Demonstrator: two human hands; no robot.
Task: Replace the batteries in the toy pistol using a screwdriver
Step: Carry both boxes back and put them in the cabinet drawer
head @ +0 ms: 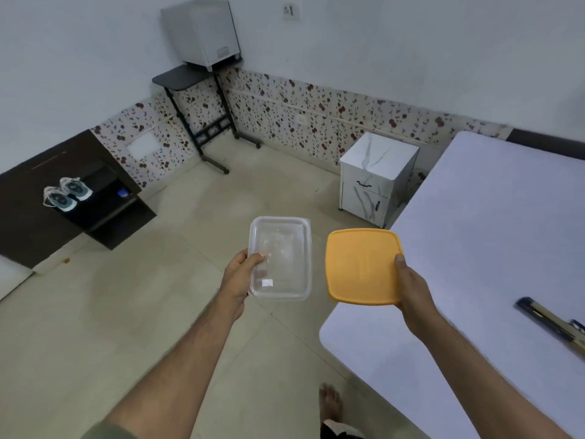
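Clear plastic container [280,258] is gripped by the left hand [239,277]; the right hand [411,288] pinches its orange lid [361,267]. The toy pistol [552,321] lies far right on the bed [474,232]; a slack pinch could drop the lid.

Clear box [280,258], small white label near one end. Lid [362,266] orange-yellow. Bed [481,248] pale lavender, plain. Toy pistol [552,323] dark blue and tan. Floor [126,312] beige tile. Upper wall [95,58] white; lower band [285,112] white with dark red flowers, small leaves. Cabinet [376,172] white, grey marble veins, black handles. Side table [180,78] black. Shelf [47,191] dark brown. Shoes [66,193] white and teal.
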